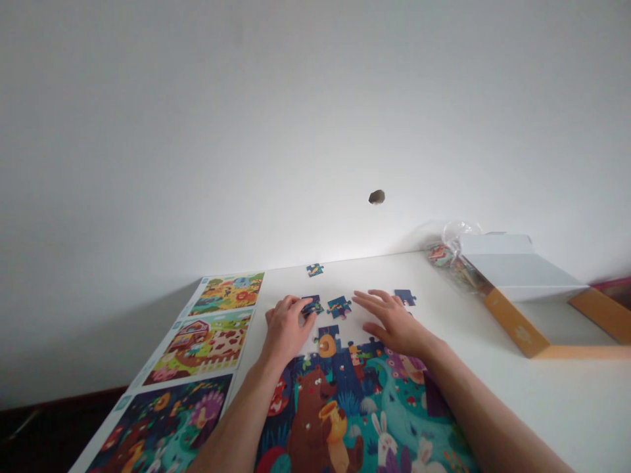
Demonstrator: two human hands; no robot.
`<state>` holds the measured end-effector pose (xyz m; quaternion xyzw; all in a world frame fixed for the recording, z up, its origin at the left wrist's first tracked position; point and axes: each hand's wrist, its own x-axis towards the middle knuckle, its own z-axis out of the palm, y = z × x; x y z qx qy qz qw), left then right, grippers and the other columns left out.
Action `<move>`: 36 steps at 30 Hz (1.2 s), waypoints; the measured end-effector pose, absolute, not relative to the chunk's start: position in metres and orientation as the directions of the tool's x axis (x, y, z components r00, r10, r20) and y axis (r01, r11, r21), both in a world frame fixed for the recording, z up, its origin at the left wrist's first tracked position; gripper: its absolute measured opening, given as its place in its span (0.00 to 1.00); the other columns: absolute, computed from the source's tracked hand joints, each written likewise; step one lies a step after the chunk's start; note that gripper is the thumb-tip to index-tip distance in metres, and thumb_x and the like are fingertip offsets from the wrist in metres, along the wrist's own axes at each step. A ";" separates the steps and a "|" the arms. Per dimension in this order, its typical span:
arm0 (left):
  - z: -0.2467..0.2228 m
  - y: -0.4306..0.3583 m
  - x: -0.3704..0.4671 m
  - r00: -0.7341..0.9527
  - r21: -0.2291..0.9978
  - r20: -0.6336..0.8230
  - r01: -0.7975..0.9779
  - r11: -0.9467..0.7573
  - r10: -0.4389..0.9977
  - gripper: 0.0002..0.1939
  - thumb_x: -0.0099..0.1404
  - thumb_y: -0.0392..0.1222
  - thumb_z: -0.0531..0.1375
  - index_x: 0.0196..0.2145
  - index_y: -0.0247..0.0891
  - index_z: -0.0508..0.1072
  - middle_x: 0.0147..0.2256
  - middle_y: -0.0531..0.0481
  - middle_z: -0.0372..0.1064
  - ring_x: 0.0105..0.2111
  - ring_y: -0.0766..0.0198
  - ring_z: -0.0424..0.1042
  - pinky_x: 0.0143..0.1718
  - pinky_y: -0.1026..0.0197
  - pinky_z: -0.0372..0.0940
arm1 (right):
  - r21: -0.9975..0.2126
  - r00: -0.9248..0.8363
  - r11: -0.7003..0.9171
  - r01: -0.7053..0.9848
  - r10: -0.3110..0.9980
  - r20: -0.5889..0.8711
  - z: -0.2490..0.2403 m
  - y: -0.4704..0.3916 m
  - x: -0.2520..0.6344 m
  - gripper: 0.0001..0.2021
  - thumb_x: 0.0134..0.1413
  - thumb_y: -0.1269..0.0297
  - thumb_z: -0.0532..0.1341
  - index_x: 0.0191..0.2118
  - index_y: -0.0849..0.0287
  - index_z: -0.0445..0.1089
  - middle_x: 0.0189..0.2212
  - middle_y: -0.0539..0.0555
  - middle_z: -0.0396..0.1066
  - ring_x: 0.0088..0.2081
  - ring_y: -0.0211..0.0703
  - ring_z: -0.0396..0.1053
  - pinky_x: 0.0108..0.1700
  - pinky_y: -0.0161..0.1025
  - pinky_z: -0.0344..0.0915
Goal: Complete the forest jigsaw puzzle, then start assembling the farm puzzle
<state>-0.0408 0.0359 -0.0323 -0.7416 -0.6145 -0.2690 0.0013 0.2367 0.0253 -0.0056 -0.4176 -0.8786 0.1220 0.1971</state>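
While left fingers (300,305) pinch a jigsaw piece (315,307), right fingers (373,303) spread over open tabletop (357,279) beyond the puzzle's edge (354,355).

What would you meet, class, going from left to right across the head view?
Three printed pictures, left hand, loose puzzle piece between the hands, right hand, clear plastic bag, open box.

Left fingers (298,305) on one jigsaw piece (314,307), right fingers (373,305) near a second piece (339,307)
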 end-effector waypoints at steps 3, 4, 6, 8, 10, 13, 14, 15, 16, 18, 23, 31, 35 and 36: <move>-0.034 0.037 -0.042 0.079 0.330 0.411 0.916 -0.230 0.908 0.14 0.62 0.44 0.59 0.46 0.47 0.74 0.40 0.48 0.69 0.44 0.56 0.70 0.46 0.54 0.61 | -0.372 -0.633 0.633 0.679 0.761 0.141 -0.010 0.025 0.230 0.24 0.64 0.62 0.56 0.64 0.47 0.56 0.62 0.51 0.58 0.64 0.58 0.46 0.59 0.59 0.49; -0.034 0.037 -0.042 0.072 0.331 0.411 0.917 -0.223 0.909 0.14 0.62 0.44 0.59 0.46 0.47 0.74 0.40 0.48 0.68 0.44 0.56 0.70 0.46 0.54 0.61 | -0.370 -0.626 0.626 0.687 0.768 0.136 -0.011 0.026 0.230 0.21 0.64 0.62 0.56 0.62 0.47 0.60 0.60 0.51 0.60 0.63 0.59 0.47 0.59 0.59 0.49; -0.034 0.037 -0.042 0.061 0.330 0.404 0.921 -0.208 0.913 0.14 0.62 0.44 0.59 0.46 0.47 0.74 0.40 0.48 0.68 0.44 0.56 0.70 0.45 0.54 0.61 | -0.366 -0.594 0.609 0.704 0.787 0.165 -0.011 0.027 0.229 0.18 0.65 0.63 0.56 0.59 0.50 0.64 0.58 0.52 0.63 0.62 0.58 0.50 0.60 0.57 0.50; -0.034 0.037 -0.041 0.056 0.322 0.399 0.926 -0.197 0.915 0.14 0.61 0.43 0.59 0.45 0.47 0.74 0.40 0.48 0.67 0.44 0.56 0.69 0.45 0.53 0.61 | -0.363 -0.579 0.609 0.705 0.790 0.201 -0.011 0.027 0.227 0.19 0.66 0.63 0.55 0.60 0.50 0.63 0.60 0.53 0.60 0.63 0.57 0.49 0.60 0.56 0.50; -0.033 0.036 -0.041 0.060 0.310 0.401 0.930 -0.197 0.914 0.13 0.62 0.43 0.59 0.45 0.47 0.75 0.41 0.47 0.66 0.44 0.55 0.69 0.45 0.53 0.61 | -0.364 -0.604 0.628 0.688 0.773 0.192 -0.012 0.027 0.224 0.22 0.66 0.63 0.54 0.64 0.49 0.56 0.63 0.53 0.55 0.65 0.57 0.43 0.60 0.58 0.49; -0.032 0.035 -0.041 0.076 0.294 0.405 0.933 -0.209 0.911 0.12 0.62 0.42 0.59 0.44 0.48 0.75 0.43 0.47 0.66 0.46 0.55 0.68 0.45 0.52 0.61 | -0.373 -0.648 0.645 0.668 0.749 0.134 -0.013 0.025 0.219 0.23 0.67 0.62 0.53 0.65 0.46 0.54 0.63 0.51 0.55 0.66 0.59 0.39 0.61 0.64 0.45; -0.032 0.035 -0.041 0.079 0.293 0.403 0.933 -0.210 0.912 0.12 0.62 0.42 0.58 0.44 0.48 0.75 0.44 0.47 0.66 0.46 0.55 0.68 0.45 0.52 0.61 | -0.373 -0.646 0.641 0.670 0.752 0.132 -0.013 0.025 0.218 0.22 0.66 0.62 0.53 0.64 0.46 0.56 0.62 0.51 0.57 0.66 0.59 0.40 0.61 0.64 0.44; -0.033 0.035 -0.041 0.080 0.292 0.401 0.933 -0.210 0.913 0.12 0.62 0.41 0.58 0.44 0.48 0.75 0.45 0.46 0.66 0.46 0.55 0.68 0.45 0.53 0.61 | -0.372 -0.635 0.636 0.676 0.759 0.145 -0.013 0.025 0.217 0.20 0.66 0.63 0.54 0.62 0.47 0.59 0.61 0.51 0.59 0.65 0.58 0.42 0.61 0.62 0.44; -0.033 0.035 -0.042 0.080 0.292 0.400 0.933 -0.210 0.913 0.13 0.62 0.41 0.58 0.44 0.48 0.75 0.46 0.46 0.66 0.46 0.55 0.68 0.45 0.53 0.61 | -0.371 -0.617 0.630 0.682 0.768 0.169 -0.013 0.025 0.217 0.19 0.66 0.63 0.55 0.61 0.48 0.61 0.59 0.52 0.62 0.64 0.57 0.46 0.61 0.60 0.45; -0.035 0.036 -0.043 0.079 0.294 0.401 0.933 -0.209 0.913 0.14 0.62 0.40 0.58 0.46 0.48 0.74 0.48 0.47 0.67 0.48 0.54 0.67 0.47 0.52 0.61 | -0.372 -0.580 0.622 0.689 0.781 0.230 -0.013 0.026 0.218 0.16 0.65 0.63 0.56 0.57 0.50 0.65 0.55 0.53 0.65 0.61 0.54 0.53 0.60 0.54 0.50; -0.037 0.037 -0.045 0.089 0.312 0.374 0.925 -0.216 0.923 0.21 0.63 0.41 0.58 0.54 0.44 0.68 0.51 0.47 0.69 0.50 0.53 0.65 0.51 0.50 0.59 | -0.345 -0.540 0.610 0.713 0.792 0.285 -0.018 0.028 0.218 0.16 0.63 0.65 0.59 0.55 0.50 0.67 0.59 0.54 0.60 0.60 0.54 0.52 0.59 0.52 0.52; -0.032 0.034 -0.042 0.004 0.282 0.373 0.952 -0.118 0.928 0.21 0.62 0.44 0.58 0.54 0.44 0.69 0.47 0.43 0.68 0.47 0.50 0.65 0.46 0.50 0.61 | -0.368 -0.500 0.570 0.734 0.821 0.276 -0.022 0.031 0.217 0.14 0.60 0.65 0.64 0.51 0.52 0.70 0.52 0.54 0.67 0.53 0.51 0.60 0.57 0.48 0.53; -0.031 0.034 -0.042 -0.061 0.275 0.377 0.960 -0.049 0.924 0.18 0.63 0.40 0.56 0.51 0.44 0.72 0.46 0.43 0.67 0.48 0.50 0.65 0.45 0.50 0.62 | -0.359 -0.444 0.522 0.773 0.851 0.281 -0.019 0.029 0.217 0.15 0.59 0.67 0.63 0.51 0.52 0.70 0.50 0.54 0.67 0.51 0.50 0.60 0.56 0.48 0.52; -0.030 0.034 -0.042 -0.067 0.278 0.373 0.960 -0.042 0.926 0.18 0.63 0.38 0.56 0.51 0.44 0.72 0.46 0.43 0.67 0.47 0.50 0.65 0.45 0.50 0.62 | -0.357 -0.427 0.506 0.785 0.860 0.278 -0.019 0.029 0.217 0.16 0.58 0.68 0.63 0.52 0.52 0.70 0.50 0.54 0.66 0.51 0.50 0.60 0.56 0.47 0.52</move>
